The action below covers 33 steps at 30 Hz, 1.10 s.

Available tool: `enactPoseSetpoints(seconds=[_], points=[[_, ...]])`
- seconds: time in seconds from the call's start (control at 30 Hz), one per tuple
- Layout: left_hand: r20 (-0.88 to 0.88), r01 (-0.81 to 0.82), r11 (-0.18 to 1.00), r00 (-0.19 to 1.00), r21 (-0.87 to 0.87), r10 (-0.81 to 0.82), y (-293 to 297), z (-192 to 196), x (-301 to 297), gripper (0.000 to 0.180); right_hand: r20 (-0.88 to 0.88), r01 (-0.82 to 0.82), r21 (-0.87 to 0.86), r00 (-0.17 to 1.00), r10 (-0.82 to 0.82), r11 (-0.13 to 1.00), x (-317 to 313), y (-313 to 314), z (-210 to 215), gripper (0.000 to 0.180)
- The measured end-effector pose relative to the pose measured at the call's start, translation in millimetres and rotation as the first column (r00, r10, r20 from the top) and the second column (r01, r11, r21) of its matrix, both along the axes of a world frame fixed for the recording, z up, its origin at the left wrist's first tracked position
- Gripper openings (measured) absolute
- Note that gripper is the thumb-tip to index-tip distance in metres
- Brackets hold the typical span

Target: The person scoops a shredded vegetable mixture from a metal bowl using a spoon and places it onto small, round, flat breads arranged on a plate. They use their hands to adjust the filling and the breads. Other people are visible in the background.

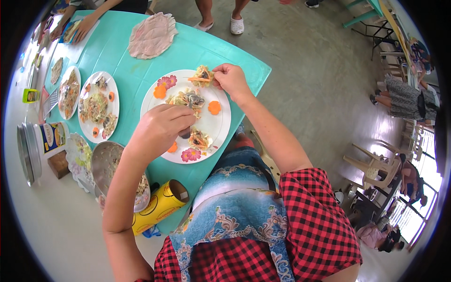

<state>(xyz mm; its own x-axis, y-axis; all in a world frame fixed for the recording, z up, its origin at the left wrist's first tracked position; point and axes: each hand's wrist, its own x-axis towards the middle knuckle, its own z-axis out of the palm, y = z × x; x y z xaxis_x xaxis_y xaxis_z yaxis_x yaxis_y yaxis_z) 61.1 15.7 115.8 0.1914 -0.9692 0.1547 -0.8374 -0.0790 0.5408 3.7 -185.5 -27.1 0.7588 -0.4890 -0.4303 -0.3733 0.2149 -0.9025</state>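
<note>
On the turquoise table a white plate with pink flower prints holds small mounds of shredded vegetables and orange carrot flowers. At its far right edge, my right hand pinches at the side of a vegetable mound with carrot strips; what lies between the fingertips is hidden. My left hand hovers over the plate's left side, fingers drawn together and pointing down. Its grip is hidden too. Close to those fingers are the middle mound, with dark bits, and the near mound.
Left of the plate stand a second filled plate, a metal bowl of mixture and a yellow cardboard roll. A crumpled pinkish cloth lies at the far edge. Another person's hand rests at the far left.
</note>
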Motion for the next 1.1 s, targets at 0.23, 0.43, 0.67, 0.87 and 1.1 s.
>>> enactPoseSetpoints(seconds=[0.23,0.43,0.67,0.87,1.1], points=[[0.048,0.018,1.000,0.999,0.009,-0.018,-5.2,-21.0,-0.4,0.028,0.056,0.046,0.013,0.997,-0.047,0.999,0.8,0.6,-4.5,0.017],[0.083,0.061,0.997,0.994,0.052,-0.065,-0.2,-23.5,-1.4,0.029,0.048,0.041,0.006,0.998,-0.041,0.999,0.8,0.1,-5.4,0.017],[0.053,0.020,0.998,0.998,0.055,-0.023,7.1,-15.6,1.5,0.027,0.022,0.038,0.018,0.999,-0.039,0.999,1.2,-0.4,-3.5,0.016],[0.016,-0.074,0.997,0.997,0.012,0.074,3.4,-20.7,11.8,0.025,0.021,0.032,0.007,0.999,-0.032,0.999,2.1,-0.1,-2.5,0.016],[-0.092,-0.137,0.988,0.985,0.077,0.144,4.5,-20.5,17.5,0.027,0.034,0.038,0.010,0.999,-0.038,0.999,2.2,0.4,-1.1,0.015]])
